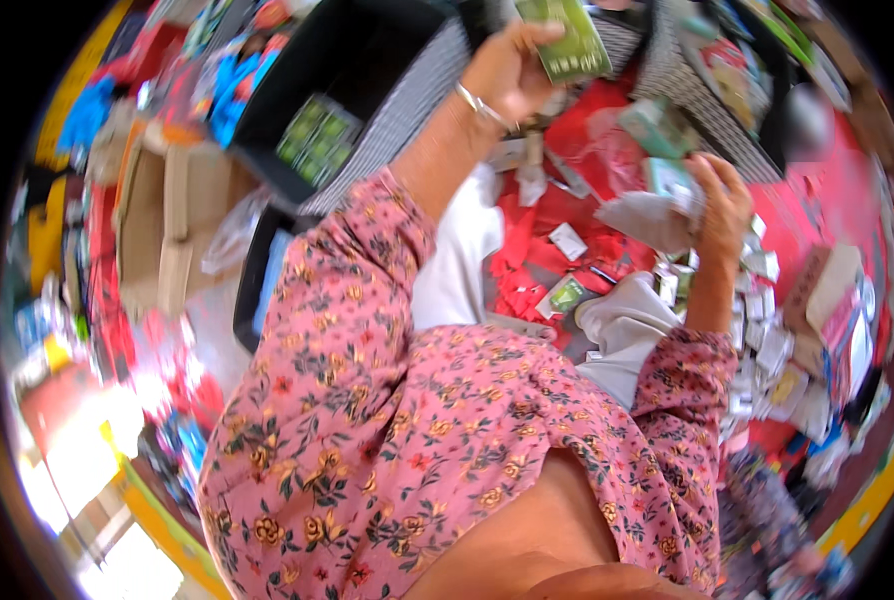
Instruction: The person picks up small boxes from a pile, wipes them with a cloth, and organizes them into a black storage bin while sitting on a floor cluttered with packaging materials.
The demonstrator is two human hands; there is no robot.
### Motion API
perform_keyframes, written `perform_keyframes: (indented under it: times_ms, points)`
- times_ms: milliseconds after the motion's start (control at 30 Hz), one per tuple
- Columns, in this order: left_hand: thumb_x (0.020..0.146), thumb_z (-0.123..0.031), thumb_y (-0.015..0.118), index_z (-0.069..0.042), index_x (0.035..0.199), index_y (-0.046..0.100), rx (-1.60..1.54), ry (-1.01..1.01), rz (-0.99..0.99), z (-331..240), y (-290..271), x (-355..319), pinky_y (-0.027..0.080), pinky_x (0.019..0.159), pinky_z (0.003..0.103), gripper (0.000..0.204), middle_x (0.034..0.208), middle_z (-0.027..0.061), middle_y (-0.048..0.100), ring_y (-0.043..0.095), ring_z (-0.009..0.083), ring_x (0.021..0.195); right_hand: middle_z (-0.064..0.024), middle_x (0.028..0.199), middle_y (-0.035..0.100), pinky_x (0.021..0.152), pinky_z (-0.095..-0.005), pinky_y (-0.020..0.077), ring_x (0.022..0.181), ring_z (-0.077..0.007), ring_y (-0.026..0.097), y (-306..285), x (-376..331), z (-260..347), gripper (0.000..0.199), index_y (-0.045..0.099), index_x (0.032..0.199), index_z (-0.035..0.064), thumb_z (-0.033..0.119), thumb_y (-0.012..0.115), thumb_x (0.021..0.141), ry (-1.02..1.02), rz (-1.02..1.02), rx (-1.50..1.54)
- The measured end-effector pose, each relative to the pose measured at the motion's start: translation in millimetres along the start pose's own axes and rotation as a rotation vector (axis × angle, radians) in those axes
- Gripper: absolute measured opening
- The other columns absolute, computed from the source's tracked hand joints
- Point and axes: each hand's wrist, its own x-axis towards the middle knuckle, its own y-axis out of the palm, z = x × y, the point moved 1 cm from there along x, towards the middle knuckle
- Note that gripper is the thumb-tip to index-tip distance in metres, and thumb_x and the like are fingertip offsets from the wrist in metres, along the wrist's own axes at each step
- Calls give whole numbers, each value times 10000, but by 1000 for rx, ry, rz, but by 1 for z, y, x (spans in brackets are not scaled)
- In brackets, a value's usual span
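My left hand (pixel 505 68) is raised toward the top of the view and grips a flat green packet (pixel 567 40). A silver bangle sits on that wrist. My right hand (pixel 719 205) is lower and to the right, closed on a small pale green and white packet (pixel 672 180). Both forearms wear pink floral sleeves (pixel 367 330). Below the hands lie a red sheet (pixel 567 130) and several small loose packets (pixel 567 296). The picture is blurred.
A black bin (pixel 367 60) with green packets inside stands at the upper left, next to a grey checked bag (pixel 407 110). A cardboard box (pixel 172 215) lies left. A pile of small white packets (pixel 767 340) spreads at the right.
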Motion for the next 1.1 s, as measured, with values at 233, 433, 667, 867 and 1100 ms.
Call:
perform_keyframes:
  times_ms: [233,433,667,867,1100]
  points:
    - [840,-168,557,-66,1077,517,457,427,-536,-181,-144,-132,437,871,465,261,1049,96,580,547,268,1012,-50,837,610,691,-207,429,754,-100,551,1,-4,-6,246,614,936,-2,210,622,811,73,140,84]
    - [864,-154,526,-53,1124,483,114,55,-1068,-141,-251,-162,397,889,532,282,1134,131,529,528,302,1028,-42,802,600,692,-204,405,745,-87,528,-1,-1,-24,212,610,882,-4,197,620,815,112,209,134]
    - [831,-290,579,141,1017,435,1333,-360,-1217,-82,-294,-100,477,660,451,491,980,260,550,581,311,857,-26,776,591,697,-205,391,725,-81,511,7,-8,-20,205,601,843,-5,196,625,813,128,252,124]
    - [802,-405,566,40,1236,235,1489,-612,-1168,-90,-266,-82,411,896,430,705,1183,276,473,505,382,1072,-18,776,582,685,-197,382,717,-75,499,9,-10,-17,200,602,859,2,198,610,823,151,275,95]
    - [783,-418,555,42,1011,561,1986,-470,-847,-87,-292,-91,483,767,420,514,998,276,578,577,383,930,-15,774,576,653,-190,384,691,-62,489,12,-14,-3,198,600,850,-5,190,607,821,151,297,153]
